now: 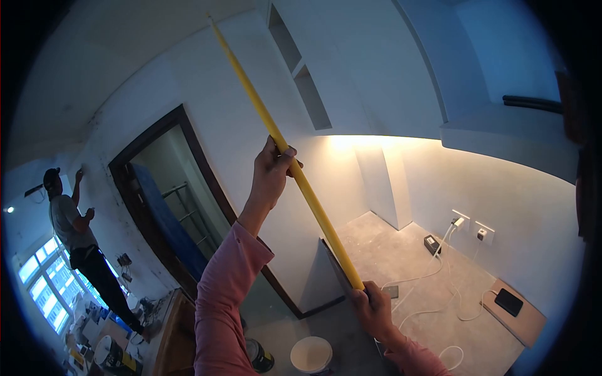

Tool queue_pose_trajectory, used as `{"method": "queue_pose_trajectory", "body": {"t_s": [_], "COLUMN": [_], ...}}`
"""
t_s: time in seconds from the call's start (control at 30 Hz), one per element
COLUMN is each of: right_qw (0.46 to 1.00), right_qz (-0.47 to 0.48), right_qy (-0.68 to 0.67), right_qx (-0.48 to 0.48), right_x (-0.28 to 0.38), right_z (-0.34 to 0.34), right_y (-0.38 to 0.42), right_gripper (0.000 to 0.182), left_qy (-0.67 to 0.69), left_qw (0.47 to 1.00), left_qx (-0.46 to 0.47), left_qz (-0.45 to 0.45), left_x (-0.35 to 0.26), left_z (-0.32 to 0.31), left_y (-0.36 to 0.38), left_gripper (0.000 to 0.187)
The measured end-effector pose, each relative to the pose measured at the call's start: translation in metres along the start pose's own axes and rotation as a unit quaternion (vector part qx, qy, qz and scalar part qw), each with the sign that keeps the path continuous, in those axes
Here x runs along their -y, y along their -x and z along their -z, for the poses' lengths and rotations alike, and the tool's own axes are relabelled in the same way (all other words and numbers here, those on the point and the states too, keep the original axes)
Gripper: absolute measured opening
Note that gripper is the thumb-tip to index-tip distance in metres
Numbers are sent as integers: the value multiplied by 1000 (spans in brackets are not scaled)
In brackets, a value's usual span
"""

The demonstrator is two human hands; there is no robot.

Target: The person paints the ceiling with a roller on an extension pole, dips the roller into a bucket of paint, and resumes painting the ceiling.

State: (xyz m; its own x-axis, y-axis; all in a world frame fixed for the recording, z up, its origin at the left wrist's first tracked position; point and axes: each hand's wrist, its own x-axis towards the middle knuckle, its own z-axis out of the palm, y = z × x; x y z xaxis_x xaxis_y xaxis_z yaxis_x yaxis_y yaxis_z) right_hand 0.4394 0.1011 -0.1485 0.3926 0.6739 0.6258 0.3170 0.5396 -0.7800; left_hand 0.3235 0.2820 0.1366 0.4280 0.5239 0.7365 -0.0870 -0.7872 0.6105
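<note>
A long yellow pole runs slanting from the lower middle up toward the ceiling at the upper left. Partway along it, my left hand is closed around the shaft. My right hand grips the pole's lower end. Both of my sleeves are pink. The far tip of the pole is close to the ceiling, too small to tell whether it touches or what is fitted there. Beneath my hands stands a white bucket, with a dark bucket beside it.
A lit countertop with cables, a black adapter and a phone on a board lies right. White cabinets hang above. Left is a dark-framed doorway; another person stands raised near the window.
</note>
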Motion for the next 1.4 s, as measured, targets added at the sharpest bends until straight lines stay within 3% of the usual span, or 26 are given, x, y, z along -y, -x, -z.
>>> {"method": "queue_pose_trajectory", "body": {"t_s": [0.87, 1.03, 1.17, 1.4], "right_qw": [993, 995, 995, 994], "right_qz": [-74, -37, -43, -50], "right_qy": [-96, -89, -90, -92], "right_qx": [3, 14, 24, 16], "right_x": [10, 24, 33, 27], "right_z": [30, 13, -9, -56], "right_y": [33, 0, -40, -102], "right_gripper": [21, 29, 26, 35], "left_qy": [27, 15, 20, 30], "left_qw": [999, 999, 1000, 998], "left_qx": [30, 14, 5, -47], "left_qz": [-13, -26, -5, 33], "left_x": [-24, -14, 10, 49], "left_z": [-29, -8, 18, 55], "left_y": [8, -17, -59, -119], "left_gripper": [15, 12, 12, 10]}}
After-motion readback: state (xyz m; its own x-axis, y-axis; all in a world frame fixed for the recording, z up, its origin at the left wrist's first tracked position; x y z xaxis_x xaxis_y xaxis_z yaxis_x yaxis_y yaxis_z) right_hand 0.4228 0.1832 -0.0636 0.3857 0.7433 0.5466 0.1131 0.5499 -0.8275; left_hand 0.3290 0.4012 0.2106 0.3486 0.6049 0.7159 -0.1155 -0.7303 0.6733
